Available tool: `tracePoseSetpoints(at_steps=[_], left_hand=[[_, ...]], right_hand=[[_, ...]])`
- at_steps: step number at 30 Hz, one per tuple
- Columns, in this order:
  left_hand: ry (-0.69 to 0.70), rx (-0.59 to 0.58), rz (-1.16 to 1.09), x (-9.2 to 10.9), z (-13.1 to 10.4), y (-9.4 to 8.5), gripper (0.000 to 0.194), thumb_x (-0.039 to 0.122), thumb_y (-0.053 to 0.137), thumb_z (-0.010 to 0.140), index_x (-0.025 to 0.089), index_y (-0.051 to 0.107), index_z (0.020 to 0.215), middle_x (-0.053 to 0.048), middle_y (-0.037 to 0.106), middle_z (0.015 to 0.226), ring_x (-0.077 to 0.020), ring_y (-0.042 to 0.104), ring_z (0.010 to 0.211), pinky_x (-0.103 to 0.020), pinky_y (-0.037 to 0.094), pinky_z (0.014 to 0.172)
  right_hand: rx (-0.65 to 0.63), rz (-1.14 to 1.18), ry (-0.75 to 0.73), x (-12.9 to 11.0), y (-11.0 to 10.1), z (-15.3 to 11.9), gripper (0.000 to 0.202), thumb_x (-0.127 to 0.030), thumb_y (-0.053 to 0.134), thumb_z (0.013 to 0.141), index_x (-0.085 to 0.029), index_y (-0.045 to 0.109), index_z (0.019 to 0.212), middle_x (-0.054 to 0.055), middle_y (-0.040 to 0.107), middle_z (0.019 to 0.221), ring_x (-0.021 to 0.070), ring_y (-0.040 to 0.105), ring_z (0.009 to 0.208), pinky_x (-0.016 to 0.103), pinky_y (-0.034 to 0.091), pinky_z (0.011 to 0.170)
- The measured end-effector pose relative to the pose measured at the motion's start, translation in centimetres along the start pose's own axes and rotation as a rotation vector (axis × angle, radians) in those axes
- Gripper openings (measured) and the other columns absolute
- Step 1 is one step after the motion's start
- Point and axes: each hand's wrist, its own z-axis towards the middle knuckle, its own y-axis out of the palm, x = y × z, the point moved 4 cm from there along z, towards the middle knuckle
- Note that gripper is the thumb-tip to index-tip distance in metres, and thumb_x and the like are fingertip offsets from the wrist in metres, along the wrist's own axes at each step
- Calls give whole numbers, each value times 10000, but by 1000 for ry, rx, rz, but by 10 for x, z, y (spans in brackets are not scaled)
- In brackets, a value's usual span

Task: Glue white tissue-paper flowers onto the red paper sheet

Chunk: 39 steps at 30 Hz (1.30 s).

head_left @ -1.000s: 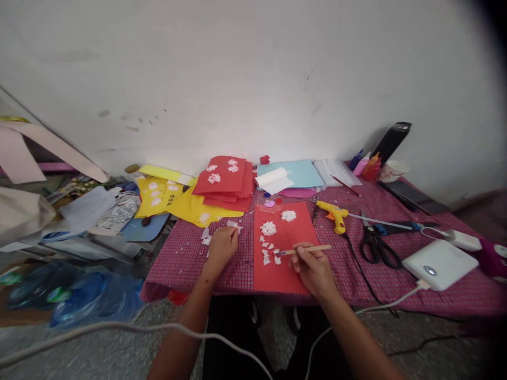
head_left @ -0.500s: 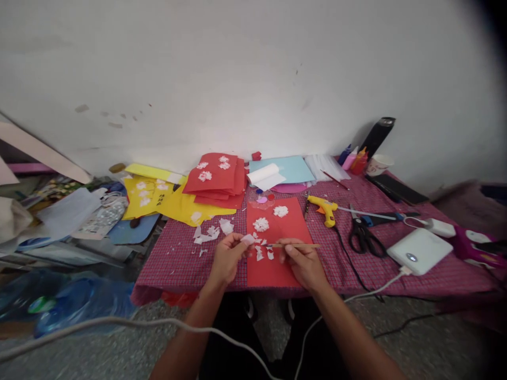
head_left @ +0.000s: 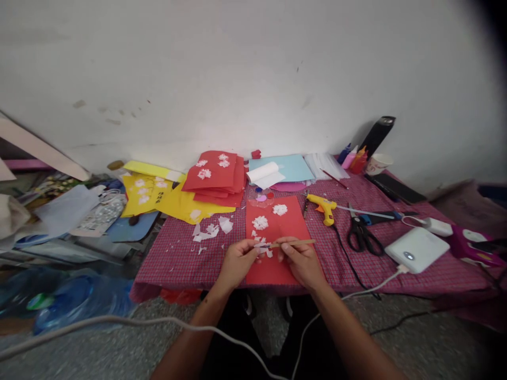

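Observation:
A red paper sheet (head_left: 291, 227) lies before me on the checked cloth, with two white crumpled-paper flowers (head_left: 260, 222) on its upper part. Over its left edge, my left hand (head_left: 240, 258) pinches a small piece of white paper (head_left: 259, 245). My right hand (head_left: 297, 258) is closed round a thin wooden stick, perhaps a paintbrush (head_left: 303, 242); its left tip meets the white piece. Small paper bits (head_left: 270, 254) show on the sheet under the fingers. A clear palette with blue, pink and red paint (head_left: 262, 198) sits at the sheet's top edge.
Torn white scraps (head_left: 208, 233) lie to the left. Behind are stacked red cards (head_left: 214, 177), yellow cards (head_left: 178, 206) and a white paper roll (head_left: 263, 174). A yellow glue gun (head_left: 325, 206), black scissors (head_left: 362, 237) and a white power bank (head_left: 418, 249) stand right.
My left hand has moved right with the white paper piece, bringing it to the stick's tip. My right hand has shifted only slightly left.

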Motion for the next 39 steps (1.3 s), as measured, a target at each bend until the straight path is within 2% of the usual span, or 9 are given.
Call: tracePoseSetpoints(at_steps=[8,14,31,39], left_hand=[[-26,-11,-35,-1,-2,-2,261,229,700,752,146,756,993,-67,773,845,-151,677,671,-271,546,674],[-42,-74,-72,-1,-4,1,307,352,747,791,148,757,1021,-109,779,922,-185,704,769,-297,557,708],[-24,-79,-38,-5,-4,-1,281,386,724,834,150,749,985,-109,776,934,-191,709,801,-280,561,694],[7,-95,7,-6,-3,2,269,386,722,836,164,773,980,-85,771,881,-175,692,750,-271,555,687]], right_hand=[[14,149,39,1,1,1,177,-351,737,871,-207,757,971,6,667,663,144,575,602,274,423,598],[46,245,80,-1,2,2,186,-345,793,808,-196,765,916,5,671,667,131,571,573,260,415,558],[47,240,73,1,0,3,187,-343,798,802,-200,774,921,17,689,728,126,579,580,259,442,559],[-7,173,77,3,1,1,191,-358,778,828,-210,779,950,27,707,732,149,596,611,282,462,605]])
